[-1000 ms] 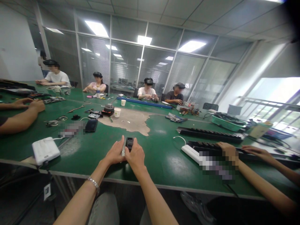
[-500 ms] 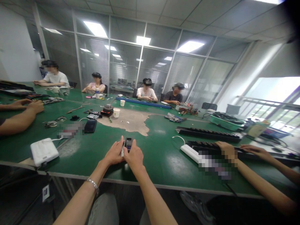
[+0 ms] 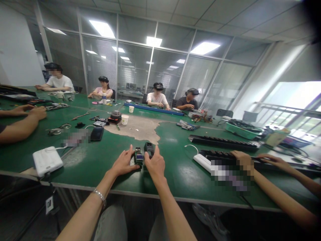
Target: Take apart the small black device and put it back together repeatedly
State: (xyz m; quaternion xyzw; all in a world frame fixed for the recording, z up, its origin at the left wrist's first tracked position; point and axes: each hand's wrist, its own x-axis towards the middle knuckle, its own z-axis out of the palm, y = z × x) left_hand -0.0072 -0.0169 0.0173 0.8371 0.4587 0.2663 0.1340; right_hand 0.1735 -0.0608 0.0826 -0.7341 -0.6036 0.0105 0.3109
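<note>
My left hand holds a small green circuit board with a little dark screen on it, the thumb along its near edge. Just to the right, my right hand is closed on a black plastic casing, its thumb on the left side and index finger on the right. A narrow gap separates the board from the casing. Both are held over the green table close to its front edge. The other fingers under each part are mostly hidden.
A white power bank and a black phone lie to the left. Ahead stand paper cups. A white power strip lies to the right, beside a co-worker's hands on a long black rail. Several people sit across the table.
The black casing has come apart from the circuit board. My right hand has moved to the right with the casing, and my left hand has stayed in place with the board.
</note>
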